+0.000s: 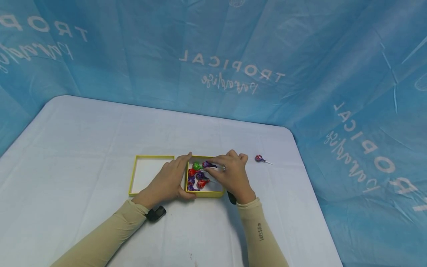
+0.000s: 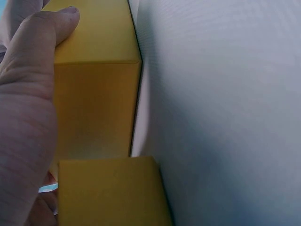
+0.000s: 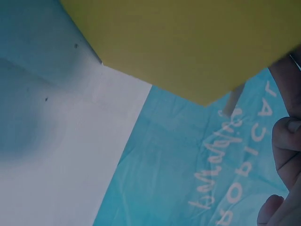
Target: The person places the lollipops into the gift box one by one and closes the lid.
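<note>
A: Quick, what's the R hand (image 1: pixel 233 176) doing?
B: Thumb & finger tog., pinching a purple lolly (image 1: pixel 206 164). Head pokes out b/w the tips at 9 o'c; stick runs back under the palm, abt 3 o'c.
A: In the box (image 1: pixel 208 194)?
B: Within its rim as seen from the head cam, upper half, nr 12. Can't tell if it touches the bottom.
A: And the L hand (image 1: pixel 168 181)?
B: Clamped on the box's 9 o'c end: fingers at the far corner, thumb along the near wall. L wrist cam has the thumb flat on the yellow side.
A: What's round the pinched one?
B: Green lolly (image 1: pixel 197 165) just beside it at 9 o'c. Red & purple lollies (image 1: pixel 201 183) bunched from 6 to 8 o'c, all in the box.
A: Outside?
B: One loose lolly (image 1: pixel 258 158) on the white table (image 1: pixel 283 230), at 2 o'c from the R hand, well apart, stick to abt 4. Yellow-rimmed tray (image 1: pixel 132 178) lies near the box, 9 o'c side, partly behind the L hand.
A: R wrist cam?
B: Yellow box up top; pinch hidden there.
</note>
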`<state>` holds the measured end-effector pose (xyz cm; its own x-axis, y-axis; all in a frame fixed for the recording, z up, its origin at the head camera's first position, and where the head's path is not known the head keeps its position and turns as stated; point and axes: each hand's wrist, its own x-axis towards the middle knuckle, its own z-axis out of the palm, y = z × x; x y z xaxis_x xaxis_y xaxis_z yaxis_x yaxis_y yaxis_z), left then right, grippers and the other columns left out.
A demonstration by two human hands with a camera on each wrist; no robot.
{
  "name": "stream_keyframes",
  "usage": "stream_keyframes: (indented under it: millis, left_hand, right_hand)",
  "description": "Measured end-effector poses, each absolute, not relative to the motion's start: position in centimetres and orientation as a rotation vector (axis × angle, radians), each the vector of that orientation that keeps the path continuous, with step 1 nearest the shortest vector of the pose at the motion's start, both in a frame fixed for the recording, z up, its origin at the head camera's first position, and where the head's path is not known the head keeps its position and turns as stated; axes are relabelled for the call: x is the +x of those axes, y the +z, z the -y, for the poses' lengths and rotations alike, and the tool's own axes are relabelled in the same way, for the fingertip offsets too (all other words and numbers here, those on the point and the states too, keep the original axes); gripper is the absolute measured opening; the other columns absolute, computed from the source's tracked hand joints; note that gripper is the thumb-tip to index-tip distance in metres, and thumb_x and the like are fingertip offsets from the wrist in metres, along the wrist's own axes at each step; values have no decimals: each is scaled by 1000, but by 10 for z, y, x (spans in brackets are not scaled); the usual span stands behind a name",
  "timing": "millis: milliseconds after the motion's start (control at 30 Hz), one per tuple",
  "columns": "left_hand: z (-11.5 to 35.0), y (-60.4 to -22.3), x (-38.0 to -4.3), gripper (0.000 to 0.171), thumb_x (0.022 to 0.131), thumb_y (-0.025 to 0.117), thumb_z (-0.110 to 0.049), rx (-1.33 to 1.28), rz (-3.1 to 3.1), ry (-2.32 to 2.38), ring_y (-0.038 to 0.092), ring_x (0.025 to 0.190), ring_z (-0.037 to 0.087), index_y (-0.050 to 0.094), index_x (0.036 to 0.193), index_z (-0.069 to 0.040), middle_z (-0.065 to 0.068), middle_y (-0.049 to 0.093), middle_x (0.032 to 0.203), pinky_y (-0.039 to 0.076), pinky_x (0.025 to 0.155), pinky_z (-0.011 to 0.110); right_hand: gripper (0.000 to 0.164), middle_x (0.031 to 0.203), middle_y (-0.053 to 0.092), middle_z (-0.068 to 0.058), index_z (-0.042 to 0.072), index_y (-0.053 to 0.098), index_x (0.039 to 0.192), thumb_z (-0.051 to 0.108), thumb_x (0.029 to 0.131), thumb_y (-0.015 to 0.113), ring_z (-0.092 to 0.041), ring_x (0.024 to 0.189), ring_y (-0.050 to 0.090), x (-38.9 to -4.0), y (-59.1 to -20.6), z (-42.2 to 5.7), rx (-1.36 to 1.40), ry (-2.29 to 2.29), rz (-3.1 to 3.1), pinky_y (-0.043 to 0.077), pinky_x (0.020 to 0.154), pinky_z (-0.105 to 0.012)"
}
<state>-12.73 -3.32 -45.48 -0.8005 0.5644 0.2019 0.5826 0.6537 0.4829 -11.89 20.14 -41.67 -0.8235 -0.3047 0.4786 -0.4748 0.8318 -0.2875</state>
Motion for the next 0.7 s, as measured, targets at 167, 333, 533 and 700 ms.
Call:
stream_keyframes:
  millis: [167, 333, 533, 700]
  left_hand:
    - [33, -456, -127, 134, 60, 88, -65, -982, 2820, -848, 51, 131, 37, 24, 157, 1, 21, 45, 150, 47, 98, 55]
    - [33, -455, -127, 132, 61, 88, -65, -988, 2804, -844, 52, 131, 37, 25, 157, 1, 21, 46, 149, 47, 98, 55]
    - [33, -455, -126, 132, 61, 87, -66, -987, 2806, -840, 52, 130, 37, 25, 157, 1, 21, 46, 150, 47, 98, 55]
    - [33, -454, -126, 132, 61, 87, -66, -984, 2812, -839, 51, 132, 37, 25, 157, 1, 21, 46, 150, 47, 99, 55]
  right_hand:
    - [25, 93, 78, 7, 23, 82, 100, 36, 78, 87, -10, 79, 46, -118, -417, -197, 612, 575, 2580, 20, 79, -49]
    - [25, 94, 78, 8, 23, 82, 100, 34, 78, 88, -10, 78, 45, -118, -418, -193, 655, 589, 2558, 18, 77, -48]
    - [24, 97, 78, 10, 26, 82, 101, 36, 80, 86, -9, 77, 42, -118, -421, -191, 657, 556, 2581, 18, 76, -47]
    - [24, 97, 78, 11, 26, 82, 100, 37, 80, 86, -9, 77, 41, -118, -423, -191, 635, 525, 2612, 18, 77, -46]
